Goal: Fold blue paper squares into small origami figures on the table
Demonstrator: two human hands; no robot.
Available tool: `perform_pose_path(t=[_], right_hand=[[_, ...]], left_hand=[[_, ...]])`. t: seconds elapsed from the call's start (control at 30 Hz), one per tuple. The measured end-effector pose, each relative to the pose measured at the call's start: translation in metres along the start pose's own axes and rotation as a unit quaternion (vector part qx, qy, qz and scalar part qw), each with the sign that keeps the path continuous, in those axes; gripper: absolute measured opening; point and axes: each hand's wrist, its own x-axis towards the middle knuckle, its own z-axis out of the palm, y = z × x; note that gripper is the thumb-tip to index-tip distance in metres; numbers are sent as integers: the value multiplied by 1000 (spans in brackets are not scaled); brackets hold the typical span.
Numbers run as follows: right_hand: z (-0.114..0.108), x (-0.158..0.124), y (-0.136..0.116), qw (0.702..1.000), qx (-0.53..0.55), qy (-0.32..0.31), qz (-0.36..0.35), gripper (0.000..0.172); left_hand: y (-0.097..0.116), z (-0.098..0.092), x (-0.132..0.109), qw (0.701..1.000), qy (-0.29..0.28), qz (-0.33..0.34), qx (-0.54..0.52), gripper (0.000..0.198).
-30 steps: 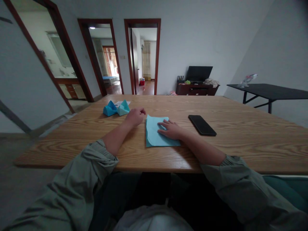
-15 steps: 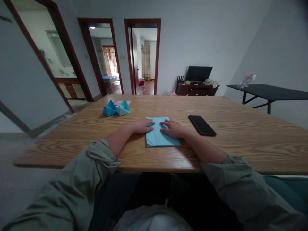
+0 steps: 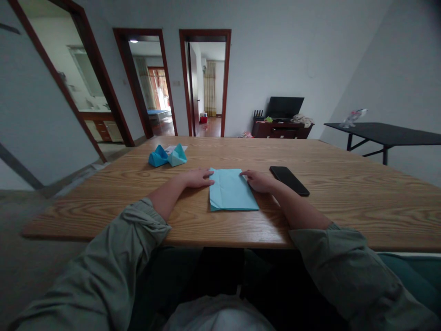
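the left hand (image 3: 197,178) lies open and flat, fingertips at the edge of the blue folded paper (image 3: 232,189) on the wooden table (image 3: 344,216). the right hand (image 3: 260,181) is open too, at the paper's other edge, just beside a black phone (image 3: 288,180). uneven pressing could skew the paper's fold; a slide outward could knock the phone. two blue paper shapes (image 3: 167,155) sit farther off.

Matt blue paper (image 3: 232,189) between left hand (image 3: 197,178) and right hand (image 3: 260,181), on grainy wood table (image 3: 344,216); glossy black phone (image 3: 287,180) beside right hand.
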Motion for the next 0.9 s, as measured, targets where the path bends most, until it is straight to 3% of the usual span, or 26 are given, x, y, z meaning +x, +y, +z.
perform_pose_path(t=[0.1, 0.3, 0.53, 0.63, 0.77, 0.9], right_hand=[[-5, -2, 3, 1000, 1, -13, 22, 50], [-16, -14, -5, 998, 43, -15, -40, 57], [-16, -15, -20, 959, 246, -56, -130, 51], [-19, -18, -27, 954, 252, -75, -144, 47], [-20, -21, -32, 964, 224, -68, -126, 38], [-11, -16, -31, 929, 358, -37, -88, 35]], left_hand=[[-6, 2, 2, 1000, 13, 7, 11, 73], [-12, 5, 6, 999, 23, 19, 31, 69], [-10, 2, 5, 999, 24, 19, 38, 66], [-10, 2, 5, 999, 29, 20, 27, 65], [-9, 2, 5, 996, 66, 45, -25, 59], [-8, 2, 3, 984, 126, 71, -103, 52]])
